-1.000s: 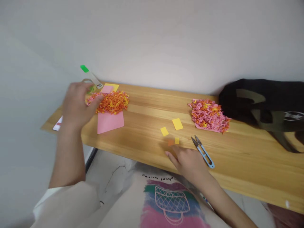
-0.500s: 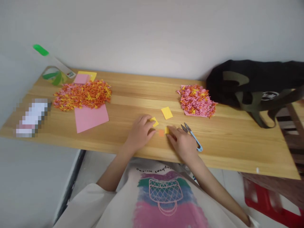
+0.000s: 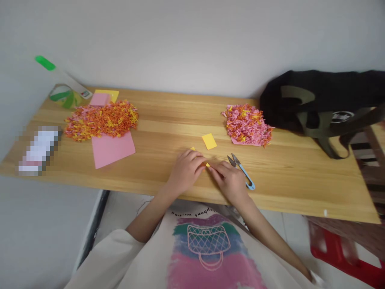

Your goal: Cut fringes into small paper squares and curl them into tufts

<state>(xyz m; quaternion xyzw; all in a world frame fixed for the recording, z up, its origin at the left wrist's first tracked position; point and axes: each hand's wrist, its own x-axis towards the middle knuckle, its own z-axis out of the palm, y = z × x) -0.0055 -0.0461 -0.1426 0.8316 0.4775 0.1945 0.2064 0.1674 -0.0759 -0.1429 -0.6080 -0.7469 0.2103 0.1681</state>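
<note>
My left hand (image 3: 186, 170) and my right hand (image 3: 231, 181) come together low over the table, fingertips nearly touching. Between them a small yellow paper piece (image 3: 207, 164) shows, pinched by the fingertips of both hands. The orange paper bit is mostly hidden behind my left fingers. Another yellow paper scrap (image 3: 193, 149) peeks out just beyond my left knuckles. A larger yellow paper square (image 3: 209, 141) lies flat behind the hands. To the right of my right hand rest thread snips (image 3: 243, 171) with a light blue handle, blades apart.
On the left are a pink sheet (image 3: 113, 150), a heap of orange, yellow and pink curled bits (image 3: 102, 120), and a phone-like blurred object (image 3: 39, 150). Tape (image 3: 64, 96) stands behind. At right are a pinker heap (image 3: 249, 124) and a black bag (image 3: 319, 100).
My left hand has moved right, and its fingertips now meet my right hand at the small yellow piece. The orange bit is now mostly covered. The view has shifted slightly.
</note>
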